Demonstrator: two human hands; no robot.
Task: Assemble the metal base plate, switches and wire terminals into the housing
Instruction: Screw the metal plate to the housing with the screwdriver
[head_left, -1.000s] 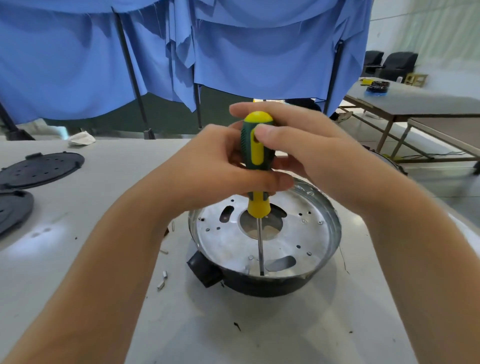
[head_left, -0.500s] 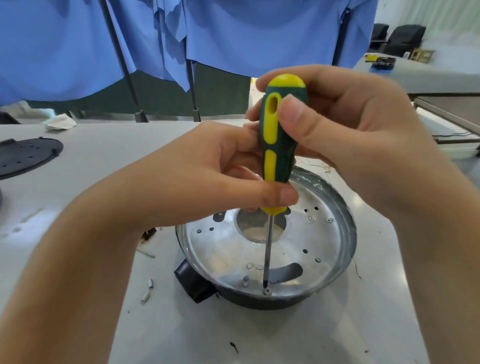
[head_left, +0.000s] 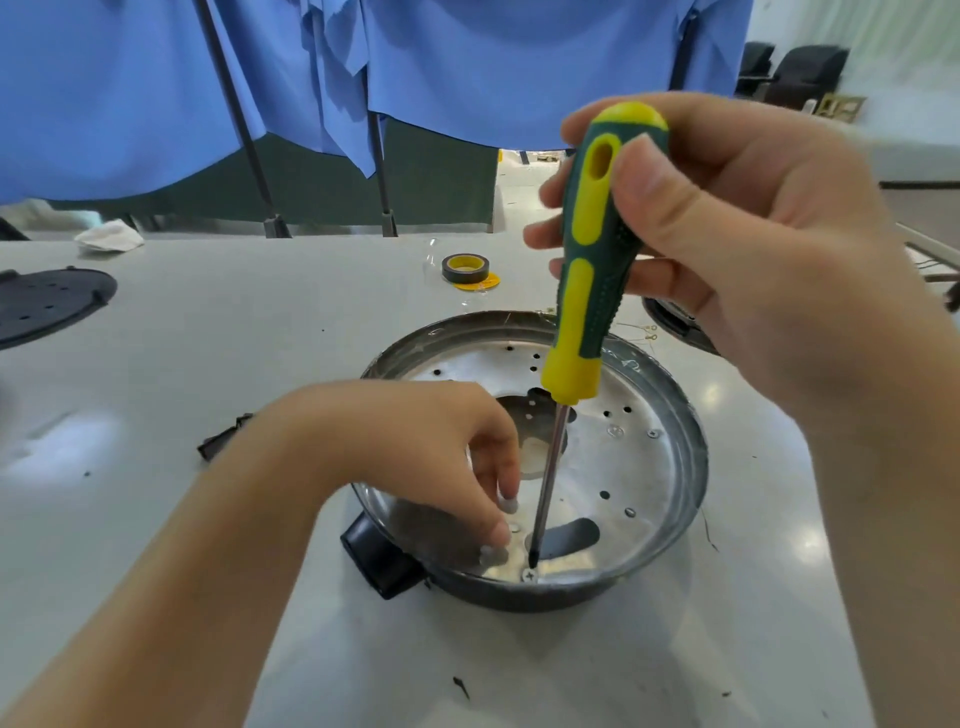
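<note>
A round dark housing (head_left: 519, 597) stands on the grey table, with a black switch block (head_left: 382, 564) on its near left side. Inside it lies the shiny metal base plate (head_left: 639, 467), which has holes and slots. My right hand (head_left: 753, 249) grips the green and yellow screwdriver (head_left: 597, 249), held nearly upright. Its tip sits on a screw (head_left: 529, 574) at the plate's near edge. My left hand (head_left: 415, 452) reaches into the housing, its bent fingertips touching the plate just left of the shaft.
A roll of black tape (head_left: 465, 267) lies behind the housing. At the far left are a black perforated disc (head_left: 47, 306) and a white rag (head_left: 109, 236). A small black part (head_left: 223, 441) is left of my wrist. Thin wires with ring terminals (head_left: 644, 332) lie by another dark part (head_left: 675, 322).
My left hand has let go of the screwdriver handle and dropped to the plate beside the shaft. My right hand keeps hold of the handle, and the tape roll is now uncovered.
</note>
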